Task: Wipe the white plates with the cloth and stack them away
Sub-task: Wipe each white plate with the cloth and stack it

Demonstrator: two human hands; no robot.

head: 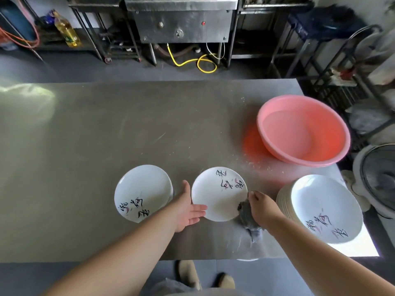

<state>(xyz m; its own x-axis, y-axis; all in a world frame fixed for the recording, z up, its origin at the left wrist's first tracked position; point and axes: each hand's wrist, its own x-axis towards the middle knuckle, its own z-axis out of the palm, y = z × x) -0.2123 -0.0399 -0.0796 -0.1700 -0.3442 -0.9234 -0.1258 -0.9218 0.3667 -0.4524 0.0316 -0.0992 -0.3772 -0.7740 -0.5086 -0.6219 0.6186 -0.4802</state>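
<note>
A white plate with black brush lettering lies in the middle of the steel table. My left hand holds its left rim, thumb up along the edge and fingers straight under it. My right hand grips a grey cloth against the plate's right rim. Left of it lies a small pile of white plates. A taller stack of white plates stands at the right near the table's front corner.
A pink plastic basin sits at the table's back right. A fan stands off the table's right edge. Metal racks and a steel unit line the far wall. White crumbs dot the table near the basin.
</note>
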